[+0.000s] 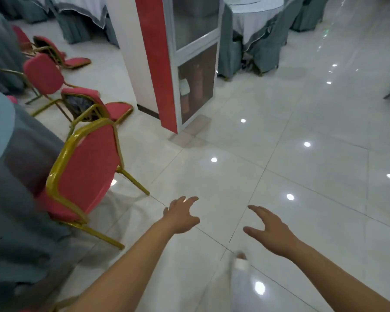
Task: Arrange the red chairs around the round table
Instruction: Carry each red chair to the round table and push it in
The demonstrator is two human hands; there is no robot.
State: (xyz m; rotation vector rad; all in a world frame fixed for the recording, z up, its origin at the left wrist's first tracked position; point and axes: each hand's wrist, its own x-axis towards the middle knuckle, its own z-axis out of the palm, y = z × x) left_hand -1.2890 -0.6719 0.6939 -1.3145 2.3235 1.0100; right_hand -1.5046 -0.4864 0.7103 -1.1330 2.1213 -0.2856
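A round table (20,158) draped in grey-blue cloth fills the left edge. One red chair (86,172) with a gold frame stands pushed against it, its back toward me. Behind it another red chair (92,104) lies tipped over on the floor. Further back an upright red chair (43,75) stands, and one more red chair (54,50) lies toppled. My left hand (182,215) and my right hand (268,230) reach forward over the tiles, fingers spread, holding nothing. Both are to the right of the nearest chair and apart from it.
A white and red pillar with a glass cabinet (189,64) stands ahead at centre. Covered tables and chairs (254,34) in grey-blue cloth stand behind it. Glossy white floor tiles (279,143) stretch to the right. My foot (241,262) shows below my hands.
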